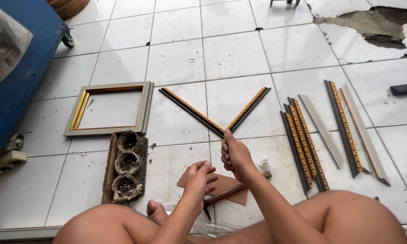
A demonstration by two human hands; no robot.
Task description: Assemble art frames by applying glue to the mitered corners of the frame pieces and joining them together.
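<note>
far left: I'm seeing a blue cabinet [18, 77] and a power strip [3, 163] sitting on the tiled floor [176, 63].
finished frame: a grey-and-gold frame [109, 108] is lying flat on the floor, just above the tray.
tray: a long tray [124, 166] is holding three nest-like cups of small dark bits; I can't tell what kind.
left hand: my left hand [199, 180] is hovering over a brown card piece [226, 186], fingers pinching together; whether anything is in that grip, I can't tell.
hammer: a wood-handled hammer [236, 190] is lying on the card, partly hidden under the left hand and right forearm.
V-joint: two black-and-gold moulding strips [214, 110] are lying on the floor, meeting in a V whose point is aiming at me.
right hand: my right hand [234, 156] is closing around the V's corner, grip clamped on the joint where the strips are touching.
right stack: more cut moulding pieces [303, 144] are lying side by side, with pale grey pieces [323, 131] further right.
far right: broken tile patch [375, 25] is showing at the top.
</note>
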